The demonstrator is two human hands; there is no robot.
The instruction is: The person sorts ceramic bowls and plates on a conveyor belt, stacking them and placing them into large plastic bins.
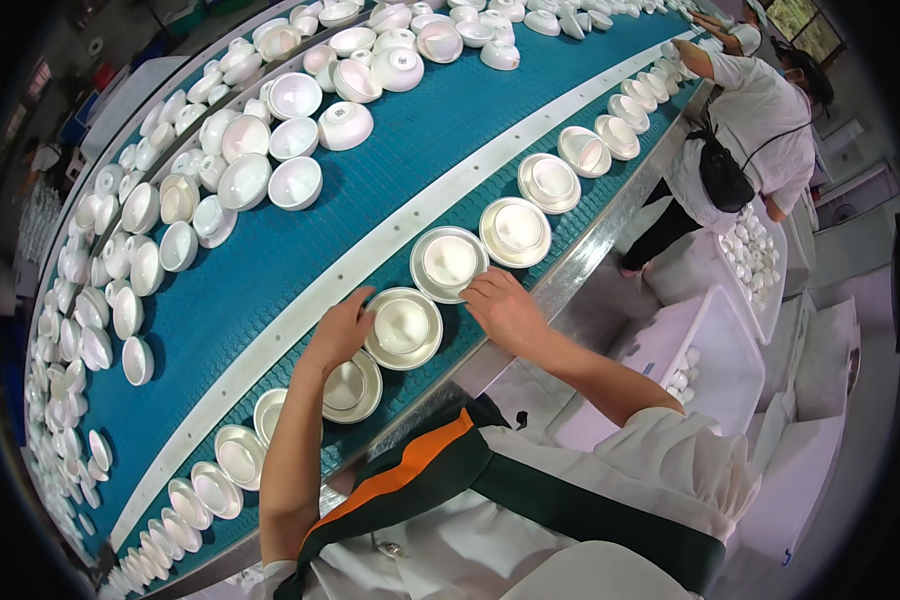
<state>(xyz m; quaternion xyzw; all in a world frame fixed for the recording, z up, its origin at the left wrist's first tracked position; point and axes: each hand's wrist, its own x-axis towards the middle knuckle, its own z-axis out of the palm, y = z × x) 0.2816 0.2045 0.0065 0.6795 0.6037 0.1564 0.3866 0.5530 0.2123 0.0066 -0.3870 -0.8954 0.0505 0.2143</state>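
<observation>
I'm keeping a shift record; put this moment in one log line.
left hand: at rim of shiny white round dish | right hand: at rim of neighbouring dish | both dishes: on flat blue-green belt

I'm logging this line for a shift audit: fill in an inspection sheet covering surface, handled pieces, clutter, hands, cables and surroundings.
Surface: teal conveyor belt, divided by a long pale strip.
Job's things: glossy white round dishes in a single row, near lane.
Clutter: glossy white round bowls crowded loosely beyond the strip.
Hands: bare left hand and bare right hand at neighbouring dishes' rims; grip unclear.
Cables: nothing seen.
Surroundings: white-shirted co-worker, upper right, another person beyond; pale plastic tub holding small white pieces.
</observation>
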